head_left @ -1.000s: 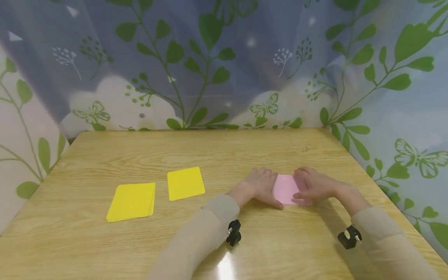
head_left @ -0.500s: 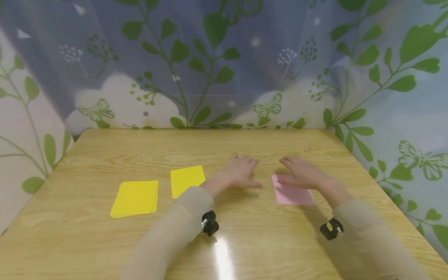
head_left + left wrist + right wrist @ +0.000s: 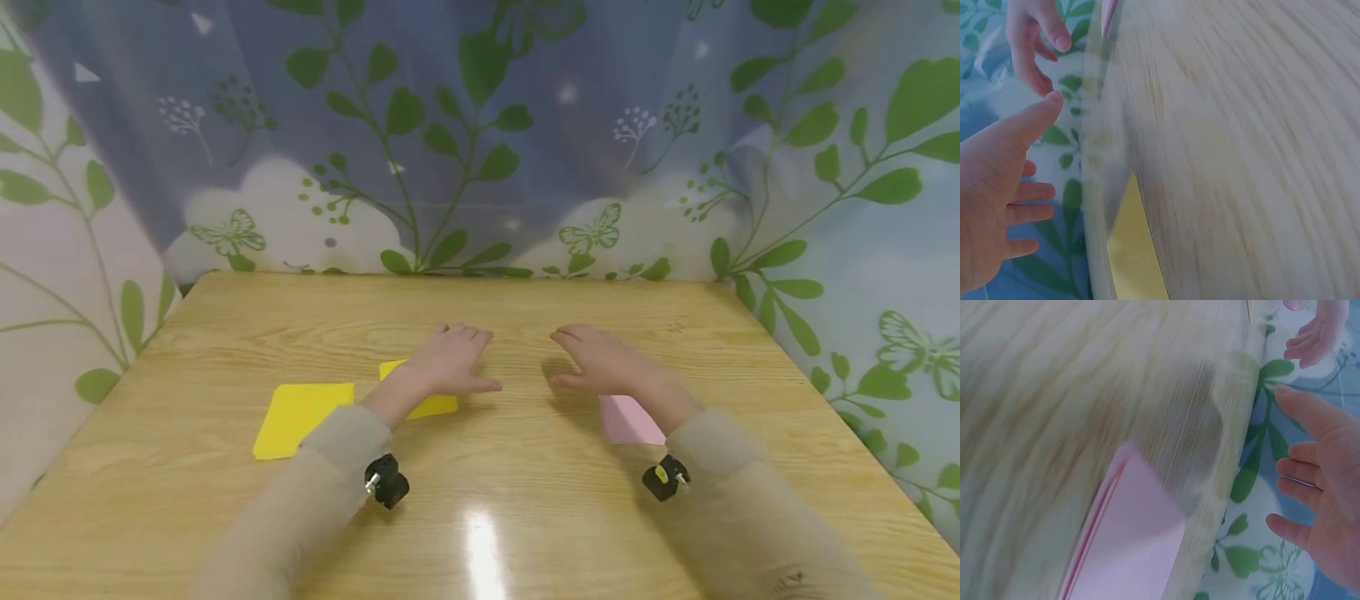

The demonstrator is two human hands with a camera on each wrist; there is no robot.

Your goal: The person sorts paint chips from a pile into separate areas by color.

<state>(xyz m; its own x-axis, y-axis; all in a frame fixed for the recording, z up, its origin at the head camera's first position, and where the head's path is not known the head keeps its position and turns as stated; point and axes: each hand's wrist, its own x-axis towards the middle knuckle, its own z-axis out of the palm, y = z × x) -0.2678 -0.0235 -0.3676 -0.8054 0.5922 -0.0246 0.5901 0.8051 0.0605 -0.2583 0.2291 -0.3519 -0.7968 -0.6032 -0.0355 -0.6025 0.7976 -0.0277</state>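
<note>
- Left hand (image 3: 450, 360) hovers palm down at mid-frame, fingers relaxed and spread, holding nothing; its wrist covers part of the smaller yellow card stack (image 3: 433, 405).
- Right hand (image 3: 600, 360) mirrors it just to the right, fingers loose, holding nothing either.
- Pink card stack (image 3: 628, 419) lies flat on the counter (image 3: 525, 492), half tucked under the right forearm, below and right of that hand.
- Second, larger yellow stack (image 3: 300, 407) sits at left-centre, just beside the smaller one.
- My read: both hands are between piles, with no card gripped at this moment.
- Next move, I judge, calls for one hand to drop onto a stack and pinch a top card cleanly off the rest.
</note>
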